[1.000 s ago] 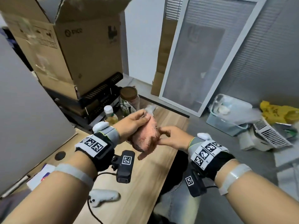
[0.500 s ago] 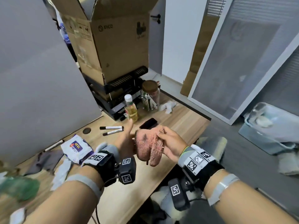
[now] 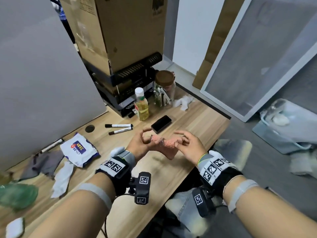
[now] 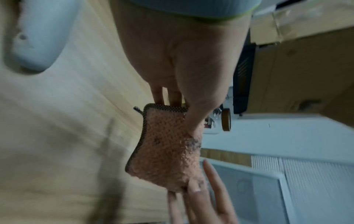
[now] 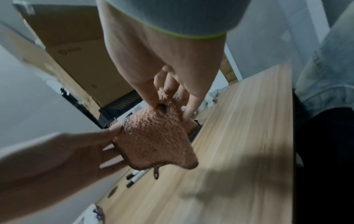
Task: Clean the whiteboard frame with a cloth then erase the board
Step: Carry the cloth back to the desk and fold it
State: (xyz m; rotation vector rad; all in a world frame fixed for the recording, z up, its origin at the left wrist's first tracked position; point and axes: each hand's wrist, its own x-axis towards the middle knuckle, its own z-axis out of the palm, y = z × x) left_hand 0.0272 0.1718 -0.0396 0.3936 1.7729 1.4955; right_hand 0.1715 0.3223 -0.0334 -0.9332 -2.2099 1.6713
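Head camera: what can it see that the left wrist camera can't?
Only the head view shows the two markers, the black eraser and the wipes pack. Only the left wrist view shows the cloth's dark mesh edging up close. Both show the pink cloth pinched between the left hand and right hand above the desk.

Both forearms are extended forward over the desk, wrists strapped with marker bands. The left hand (image 3: 142, 143) is raised palm inward, thumb and fingers pinched on one end of the pink cloth (image 3: 167, 143) — the right hand (image 3: 190, 146) is closed likewise on the other end, its remaining fingers curled.
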